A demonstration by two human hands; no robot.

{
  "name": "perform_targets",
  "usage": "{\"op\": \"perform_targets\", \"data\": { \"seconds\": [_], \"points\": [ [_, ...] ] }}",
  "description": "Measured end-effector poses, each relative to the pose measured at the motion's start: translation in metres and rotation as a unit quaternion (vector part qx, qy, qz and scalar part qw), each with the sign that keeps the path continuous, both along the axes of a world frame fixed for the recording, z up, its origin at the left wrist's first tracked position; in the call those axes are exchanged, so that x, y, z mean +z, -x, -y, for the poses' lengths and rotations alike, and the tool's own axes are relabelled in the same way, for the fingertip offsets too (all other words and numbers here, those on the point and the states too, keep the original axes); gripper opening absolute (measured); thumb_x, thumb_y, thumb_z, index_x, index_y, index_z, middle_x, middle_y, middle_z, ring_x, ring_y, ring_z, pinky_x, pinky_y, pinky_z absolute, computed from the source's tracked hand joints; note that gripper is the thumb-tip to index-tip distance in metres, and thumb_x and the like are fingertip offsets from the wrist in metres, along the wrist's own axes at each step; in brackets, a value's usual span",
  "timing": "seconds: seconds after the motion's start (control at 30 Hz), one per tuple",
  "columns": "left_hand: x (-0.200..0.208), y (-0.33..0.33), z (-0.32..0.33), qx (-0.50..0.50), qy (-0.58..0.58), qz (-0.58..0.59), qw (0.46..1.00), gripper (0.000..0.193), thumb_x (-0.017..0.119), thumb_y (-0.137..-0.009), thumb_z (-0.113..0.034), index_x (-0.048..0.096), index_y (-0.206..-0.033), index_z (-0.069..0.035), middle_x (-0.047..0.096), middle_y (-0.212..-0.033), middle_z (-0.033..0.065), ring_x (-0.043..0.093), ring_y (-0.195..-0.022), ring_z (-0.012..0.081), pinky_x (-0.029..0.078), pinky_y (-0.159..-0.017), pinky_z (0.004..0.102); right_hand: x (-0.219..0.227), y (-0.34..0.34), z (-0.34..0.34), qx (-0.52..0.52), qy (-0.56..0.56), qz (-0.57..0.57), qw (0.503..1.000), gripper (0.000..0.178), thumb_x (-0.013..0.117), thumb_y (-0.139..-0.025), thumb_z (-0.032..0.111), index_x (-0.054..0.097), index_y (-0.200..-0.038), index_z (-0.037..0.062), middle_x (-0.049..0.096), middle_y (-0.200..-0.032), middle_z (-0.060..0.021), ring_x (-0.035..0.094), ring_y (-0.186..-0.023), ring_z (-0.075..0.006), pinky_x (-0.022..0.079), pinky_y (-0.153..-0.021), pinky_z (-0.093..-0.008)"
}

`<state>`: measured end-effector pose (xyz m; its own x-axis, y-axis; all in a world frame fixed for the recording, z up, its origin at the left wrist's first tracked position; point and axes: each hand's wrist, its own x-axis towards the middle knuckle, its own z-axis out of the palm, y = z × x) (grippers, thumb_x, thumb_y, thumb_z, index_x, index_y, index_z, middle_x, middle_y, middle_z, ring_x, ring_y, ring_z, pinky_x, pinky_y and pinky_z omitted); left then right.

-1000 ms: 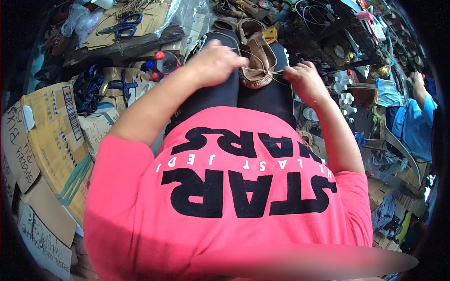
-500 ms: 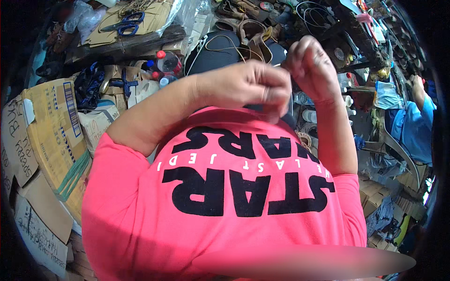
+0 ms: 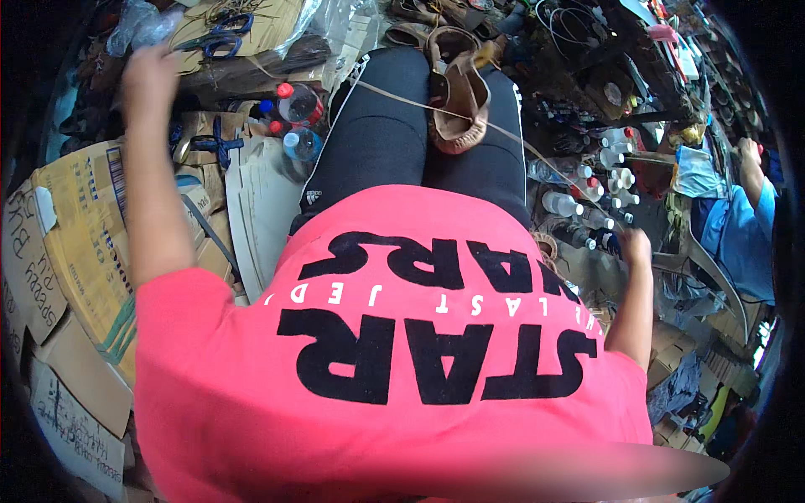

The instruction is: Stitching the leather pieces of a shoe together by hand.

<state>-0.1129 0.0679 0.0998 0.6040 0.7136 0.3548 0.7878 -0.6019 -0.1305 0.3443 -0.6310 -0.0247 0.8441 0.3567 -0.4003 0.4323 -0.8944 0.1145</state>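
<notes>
A brown leather shoe (image 3: pixel 459 126) with a gathered toe rests between my thighs. A long pale thread (image 3: pixel 394 97) crosses the shoe and is drawn out to both sides. At the far left, my left hand (image 3: pixel 151 74) is raised, blurred and closed, with the thread running toward it. Out to the right, my right hand (image 3: pixel 635 246) is closed in a fist at the other end of the thread. Both arms are spread wide. Whether either hand also holds a needle is hidden.
Blue-handled scissors (image 3: pixel 225 42) lie on cardboard near my left hand. Bottles with red and blue caps (image 3: pixel 299 105) stand left of my legs, and several clear bottles (image 3: pixel 562 204) right. Cardboard boxes (image 3: pixel 84 226) fill the left side. Another person's blue sleeve (image 3: pixel 746 235) shows far right.
My hands were close together above my lap and have swung apart, left to the far left and right to the right. The thread is now stretched out, and the shoe shows fully.
</notes>
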Motion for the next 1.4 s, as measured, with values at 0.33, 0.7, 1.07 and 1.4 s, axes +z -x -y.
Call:
{"op": "perform_targets", "data": {
  "seconds": [0.33,0.7,1.07,1.4],
  "points": [
    [-0.068,-0.207,0.215,-0.52,0.429,0.048,0.737,0.025,0.068,-0.078,-0.017,0.063,-0.1,-0.007,0.062,-0.096,0.0106,0.06,-0.092,0.0268,0.046,-0.083,0.0345,0.055,0.107,-0.287,0.239,-0.507,-0.235,0.794,0.016,0.068,-0.074,-0.003,0.07,-0.087,0.0061,0.059,-0.084,-0.0008,0.057,-0.082,-0.0099,0.047,-0.073,-0.0244],
    [-0.086,-0.221,0.203,-0.529,0.575,0.021,0.624,0.018,0.067,-0.08,-0.016,0.07,-0.094,-0.006,0.059,-0.09,0.0066,0.057,-0.092,0.0184,0.043,-0.083,0.0295,0.038,0.12,-0.289,0.206,-0.482,-0.301,0.797,0.012,0.068,-0.076,-0.001,0.068,-0.086,0.0052,0.057,-0.085,-0.0001,0.053,-0.084,-0.0103,0.042,-0.075,-0.0235],
    [-0.067,-0.222,0.207,-0.522,0.527,-0.126,0.659,0.026,0.067,-0.079,-0.013,0.07,-0.104,-0.013,0.056,-0.089,0.0079,0.055,-0.088,0.0202,0.043,-0.08,0.0296,0.083,0.152,-0.293,0.436,-0.312,-0.034,0.843,0.023,0.059,-0.074,-0.002,0.07,-0.088,0.0115,0.058,-0.084,-0.0111,0.06,-0.079,-0.0293,0.048,-0.071,-0.0365],
    [-0.104,-0.225,0.204,-0.539,0.511,0.077,0.666,0.02,0.075,-0.064,-0.006,0.067,-0.083,-0.007,0.06,-0.087,0.006,0.059,-0.086,0.0202,0.048,-0.077,0.0306,0.069,0.144,-0.3,0.355,-0.334,-0.134,0.863,0.013,0.067,-0.074,0.011,0.07,-0.087,0.0098,0.06,-0.079,-0.0131,0.061,-0.078,-0.0311,0.049,-0.071,-0.0381]
  ]
}}
